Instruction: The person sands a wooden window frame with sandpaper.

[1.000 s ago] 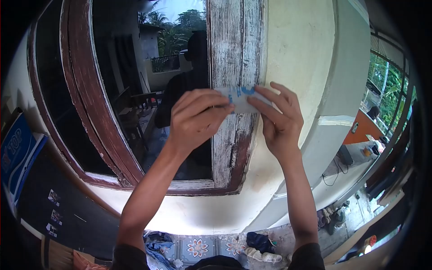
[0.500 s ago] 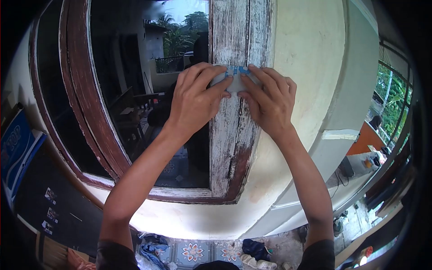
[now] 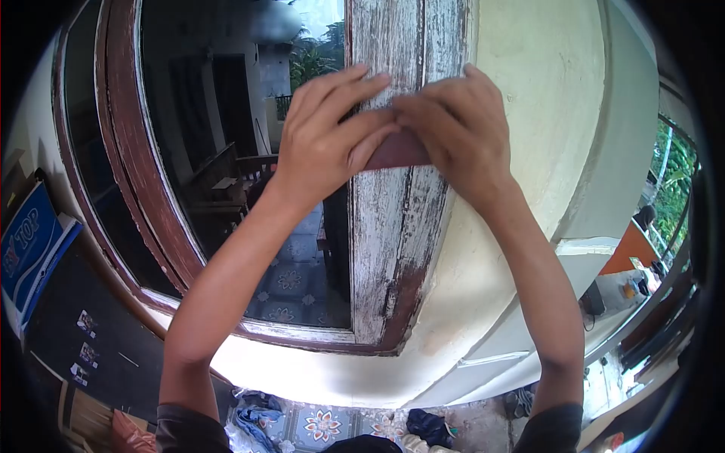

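Note:
Between my two hands is a small sheet of sandpaper [image 3: 399, 149], its reddish-brown face turned toward me, just in front of the window frame [image 3: 377, 241]. My left hand [image 3: 328, 132] pinches its left side between thumb and forefinger, while the other fingers stretch up and apart. Bent over the right side of the sheet is my right hand [image 3: 464, 128], slightly blurred, its fingers curled. The frame's white-grey paint is worn, and brown wood shows low down. Whether the sheet touches the frame cannot be made out.
Dark window glass [image 3: 226, 151] lies left of the frame, and a cream wall [image 3: 521, 136] to its right. Below are a patterned tile floor [image 3: 321, 424], blue cloth [image 3: 257, 419] and a dark bundle [image 3: 429, 427]. A blue printed box [image 3: 34, 245] stands at far left.
The sandpaper has come off its flat position against the frame and turned, from its grey printed back to its reddish-brown face. Both hands have shifted, with the right fingers now curled over it.

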Tool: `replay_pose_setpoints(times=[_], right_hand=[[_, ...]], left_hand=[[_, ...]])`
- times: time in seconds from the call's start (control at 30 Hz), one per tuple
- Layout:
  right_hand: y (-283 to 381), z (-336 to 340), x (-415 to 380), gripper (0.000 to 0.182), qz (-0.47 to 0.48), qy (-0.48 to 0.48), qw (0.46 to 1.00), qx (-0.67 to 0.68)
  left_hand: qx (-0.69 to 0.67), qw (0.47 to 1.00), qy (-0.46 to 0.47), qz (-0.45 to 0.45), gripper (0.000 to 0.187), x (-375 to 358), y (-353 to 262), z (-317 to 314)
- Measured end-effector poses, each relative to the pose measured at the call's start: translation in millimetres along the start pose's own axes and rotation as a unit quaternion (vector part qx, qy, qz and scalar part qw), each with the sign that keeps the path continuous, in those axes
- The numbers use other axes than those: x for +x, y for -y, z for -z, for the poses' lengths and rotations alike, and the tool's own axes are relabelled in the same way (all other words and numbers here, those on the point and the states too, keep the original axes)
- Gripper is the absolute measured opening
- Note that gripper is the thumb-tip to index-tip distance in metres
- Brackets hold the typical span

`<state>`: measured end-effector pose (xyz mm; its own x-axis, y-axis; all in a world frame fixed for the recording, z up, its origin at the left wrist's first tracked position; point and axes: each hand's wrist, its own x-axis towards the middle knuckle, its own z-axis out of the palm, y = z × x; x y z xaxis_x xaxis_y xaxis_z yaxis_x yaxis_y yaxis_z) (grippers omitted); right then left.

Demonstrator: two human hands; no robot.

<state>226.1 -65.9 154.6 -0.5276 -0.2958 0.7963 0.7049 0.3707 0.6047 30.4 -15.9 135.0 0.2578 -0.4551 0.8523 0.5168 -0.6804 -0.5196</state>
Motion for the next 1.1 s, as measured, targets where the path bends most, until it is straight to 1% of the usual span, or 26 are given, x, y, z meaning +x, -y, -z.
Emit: replay_pose_setpoints(times=[0.1,0.17,0.2,0.23,0.3,0.37,0.4,0.43,0.47,0.5,0.53,0.57,0.63,0.67,0.7,0.73,0.77,0.8,0.83,0.9,1.0,1.07,1.1], right_hand=[[9.5,8.8,-11.3,0.028,0.012,0.003,1.000,0.000],[13.3,20.0,-18.9,0.034,0.027,0.077,0.994,0.069],[20.6,27.3,-24.3,0.036,0.015,0.111,0.991,0.073],[27.1,31.3,-32.4,0.036,0.017,0.112,0.991,0.073],[39.6,33.9,-45.8,0.036,0.013,0.144,0.989,0.034],[46.9,34.6,-45.5,0.032,0.013,0.134,0.991,0.013],[48.9,35.9,-42.3,0.029,-0.031,0.135,0.990,0.036],[49.5,38.4,-38.9,0.026,-0.077,0.135,0.986,0.057],[46.9,41.7,-34.6,0.026,-0.075,0.131,0.987,0.051],[42.4,44.9,-29.0,0.024,-0.168,0.139,0.973,0.075],[39.5,46.9,-23.2,0.021,-0.259,0.147,0.949,0.101],[38.7,47.5,-16.3,0.021,-0.258,0.147,0.949,0.102],[40.1,46.6,-4.1,0.019,-0.151,0.127,0.979,0.045],[43.2,45.0,-3.7,0.019,-0.152,0.129,0.979,0.047],[46.5,42.2,-5.7,0.017,-0.160,0.111,0.981,0.022],[48.8,39.3,-8.4,0.016,-0.168,0.092,0.982,-0.002],[49.7,35.9,-12.0,0.016,-0.168,0.093,0.981,-0.001],[50.0,31.7,-16.2,0.015,-0.191,0.079,0.978,-0.017],[49.2,28.3,-19.0,0.014,-0.213,0.064,0.974,-0.034],[43.6,24.3,-20.7,0.015,-0.207,0.050,0.976,-0.036],[16.7,12.8,-4.0,0.014,-0.189,0.012,0.980,-0.059],[-14.6,1.1,22.6,0.013,-0.176,-0.033,0.980,-0.089],[-29.8,-4.1,41.0,0.012,-0.174,-0.056,0.978,-0.099]], left_hand=[[0.002,1.000,0.020,-0.007,0.023,-16.3,-7.9,5.1],[-0.005,1.000,0.023,-0.014,0.024,-19.5,-8.1,10.2],[-0.011,0.999,0.026,-0.027,0.025,-24.4,-7.3,11.2],[-0.016,0.999,0.029,-0.038,0.025,-28.1,-6.7,12.4],[-0.015,0.999,0.025,-0.042,0.024,-31.5,-6.0,16.2],[-0.018,0.998,0.058,-0.034,0.032,-32.3,-8.6,22.2],[-0.050,0.996,0.068,-0.018,0.038,-24.8,-14.0,29.6],[-0.051,0.996,0.065,-0.021,0.038,-22.0,-17.8,32.3],[-0.099,0.992,0.075,-0.006,0.039,-18.3,-20.5,34.2],[-0.147,0.985,0.085,0.010,0.040,-14.6,-22.4,35.5],[-0.148,0.985,0.082,0.030,0.028,-12.5,-25.1,35.0],[-0.147,0.985,0.081,0.031,0.028,-10.7,-25.0,35.3],[-0.153,0.969,0.112,0.158,0.020,-4.1,-23.9,36.0],[-0.161,0.961,0.092,0.205,0.017,-1.6,-28.6,34.0],[-0.162,0.960,0.093,0.208,0.017,-1.4,-34.1,32.1],[-0.152,0.963,0.068,0.210,0.017,-1.8,-39.1,30.2],[-0.142,0.966,0.043,0.210,0.017,-1.2,-44.0,28.2],[-0.137,0.966,0.032,0.218,0.018,-0.4,-51.4,27.3],[-0.136,0.966,0.032,0.219,0.018,-2.1,-51.5,26.7],[-0.122,0.959,0.043,0.252,0.018,-0.7,-48.4,22.2],[-0.094,0.966,0.025,0.240,0.019,22.3,-26.4,11.8],[-0.048,0.982,-0.039,0.181,0.019,51.5,3.5,-1.9],[-0.043,0.981,-0.057,0.181,0.020,69.0,16.6,-6.2]])
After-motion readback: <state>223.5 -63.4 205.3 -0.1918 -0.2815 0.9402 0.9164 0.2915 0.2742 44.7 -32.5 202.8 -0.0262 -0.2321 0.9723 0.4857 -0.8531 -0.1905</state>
